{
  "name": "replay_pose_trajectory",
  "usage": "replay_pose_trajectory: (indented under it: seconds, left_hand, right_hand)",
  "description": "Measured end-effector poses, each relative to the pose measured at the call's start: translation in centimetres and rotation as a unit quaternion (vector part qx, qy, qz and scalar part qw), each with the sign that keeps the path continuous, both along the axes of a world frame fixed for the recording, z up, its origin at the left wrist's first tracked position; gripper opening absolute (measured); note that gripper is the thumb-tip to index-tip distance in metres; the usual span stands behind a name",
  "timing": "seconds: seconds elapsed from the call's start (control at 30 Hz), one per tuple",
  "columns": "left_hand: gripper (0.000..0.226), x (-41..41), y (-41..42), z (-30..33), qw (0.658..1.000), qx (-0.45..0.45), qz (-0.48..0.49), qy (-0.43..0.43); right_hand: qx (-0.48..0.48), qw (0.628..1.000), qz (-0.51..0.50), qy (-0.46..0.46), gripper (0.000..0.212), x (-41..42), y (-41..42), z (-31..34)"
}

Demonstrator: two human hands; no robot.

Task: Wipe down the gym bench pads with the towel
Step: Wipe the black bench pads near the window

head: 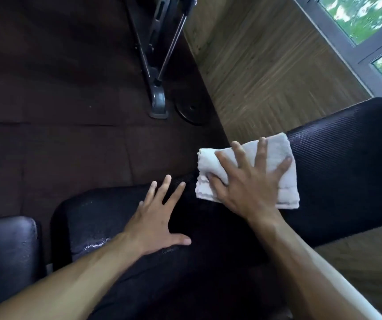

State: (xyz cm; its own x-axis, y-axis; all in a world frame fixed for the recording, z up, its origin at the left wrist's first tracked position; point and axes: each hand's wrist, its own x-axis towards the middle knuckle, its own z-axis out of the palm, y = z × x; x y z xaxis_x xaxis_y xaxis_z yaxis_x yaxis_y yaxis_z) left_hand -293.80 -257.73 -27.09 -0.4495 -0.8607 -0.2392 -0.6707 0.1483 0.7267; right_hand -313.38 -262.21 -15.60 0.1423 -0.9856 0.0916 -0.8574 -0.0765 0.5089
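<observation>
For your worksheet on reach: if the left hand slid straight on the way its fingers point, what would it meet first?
Probably the towel under the right hand. The left hand lies flat on the bench pad, fingers aimed up and right; depth is unclear, so it might pass just left of it.

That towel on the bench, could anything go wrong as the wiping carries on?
The towel is only pressed flat under the right hand, with no grip round it, and its corner overhangs the bench pad, so it might slip off. The left hand rests near a wet-looking sheen and could slide. The small side pad may get missed.
</observation>
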Motion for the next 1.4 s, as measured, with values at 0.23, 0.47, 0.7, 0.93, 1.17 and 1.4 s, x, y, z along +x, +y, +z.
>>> replay_pose_trajectory:
  seconds: [0.23, 0.47, 0.7, 0.93, 1.17, 1.4]
  left_hand:
    - [0.128, 0.1, 0.4, -1.8, 0.999, -0.033, 0.002, 0.029]
    - [0.127, 2.1, 0.6, -3.2, 0.996, -0.075, -0.016, 0.036]
    - [0.128, 3.1, 0.2, -4.9, 0.992, -0.118, -0.016, 0.03]
    - [0.136, 3.5, 0.4, -4.8, 0.998, -0.056, 0.009, 0.012]
    - [0.134, 3.2, -0.1, -6.5, 0.996, -0.083, -0.007, 0.004]
    - [0.13, 3.0, -1.7, -6.5, 0.994, -0.102, -0.026, 0.013]
  right_hand:
    - [-0.053, 0.998, 0.017, 0.01, 0.065, -0.3, 0.0, -1.4]
    - [-0.046, 0.999, -0.02, 0.011, 0.073, 1.4, 4.3, -2.0]
    - [-0.065, 0.994, -0.084, -0.009, 0.088, 2.0, 7.0, -4.6]
    - [-0.091, 0.995, -0.027, -0.034, 0.081, 1.9, 6.1, -5.3]
    - [-0.126, 0.992, -0.01, -0.013, 0.07, 0.9, 5.7, -5.7]
    - [-0.11, 0.989, -0.095, 0.02, 0.086, 2.8, 5.2, -5.7]
